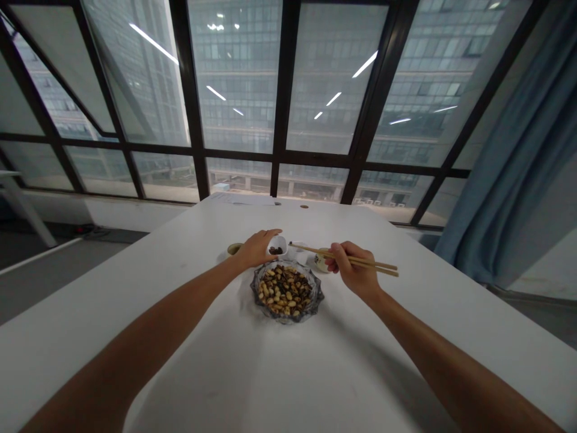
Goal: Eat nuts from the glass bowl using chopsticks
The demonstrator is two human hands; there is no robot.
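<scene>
1. Surroundings: a white counter runs to a wall of dark-framed windows. A blue curtain hangs at the right. Flat sheets and a small brown item lie at the counter's far edge, well apart from the hands.
2. Nearest the person is a glass dish with a scalloped rim, filled with mixed pale and dark beans or nuts. It sits between the two forearms, just in front of both hands.
3. A small tan dish lies just beside the left hand, on its outer side. A small pale bowl stands just beside the right hand, partly hidden by its knuckles. Nothing blocks the space between the hands.
4. The small white cup stands just behind the glass dish, holding a few dark pieces. It sits within the curl of the left hand, open side up.
5. Left fingers: wrapped on the near side of the small white cup, with the thumb reaching along its far rim. Closed on the cup.
6. Right fingers: drawn together on a pair of wooden chopsticks, gripped around mid-length. The tips point left and end just beside the small white cup. Whether they touch it cannot be determined. The butt ends project to the right, past the hand.
</scene>
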